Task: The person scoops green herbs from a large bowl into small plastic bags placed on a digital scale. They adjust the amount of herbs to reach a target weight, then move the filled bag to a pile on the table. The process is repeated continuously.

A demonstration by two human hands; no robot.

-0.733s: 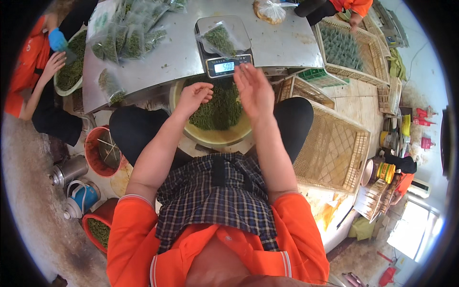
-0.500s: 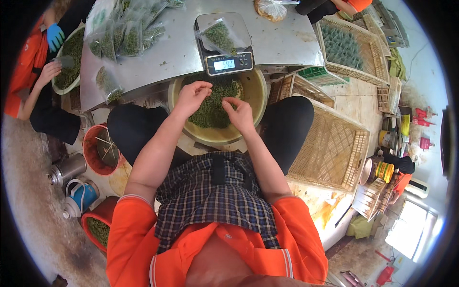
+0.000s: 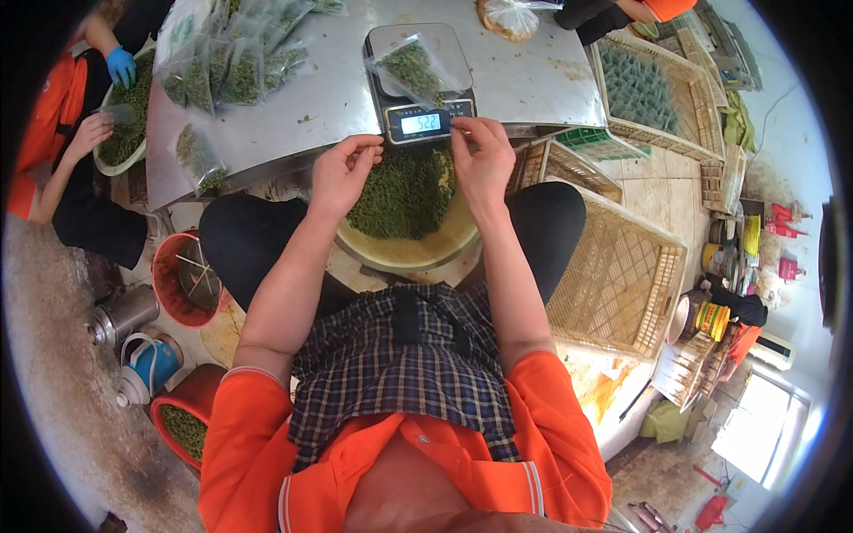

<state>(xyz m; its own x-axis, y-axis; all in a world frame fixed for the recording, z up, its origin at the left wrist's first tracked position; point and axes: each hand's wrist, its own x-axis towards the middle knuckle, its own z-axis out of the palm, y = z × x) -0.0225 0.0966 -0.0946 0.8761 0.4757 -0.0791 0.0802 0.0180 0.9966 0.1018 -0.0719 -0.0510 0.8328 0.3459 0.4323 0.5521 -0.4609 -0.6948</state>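
A digital scale (image 3: 419,124) at the steel table's front edge (image 3: 338,133) carries a clear bag of green peppercorn-like bits (image 3: 410,69). Just below the scale's left corner is my left hand (image 3: 345,173), fingers curled together on something I cannot make out. My right hand (image 3: 482,164) pinches at the scale's lower right corner, touching or very near it; whatever is between its fingertips is too small to tell. Between my knees, under the table, is a yellow basin (image 3: 409,249) of the same green bits (image 3: 395,200). More filled bags (image 3: 240,75) lie on the table's left.
A gloved co-worker (image 3: 67,115) sits left beside a pale bowl (image 3: 114,164). Red buckets (image 3: 191,275), steel (image 3: 124,315) and blue (image 3: 153,364) flasks stand lower left. Plastic crates (image 3: 604,284) are at right, one holding bags (image 3: 635,89). Other co-workers (image 3: 662,11) appear upper right and far right.
My right hand has risen from over the basin to the scale's lower corner. My left hand shifted slightly left and up. The scale's display has changed. The co-worker's gloved hand moved slightly right.
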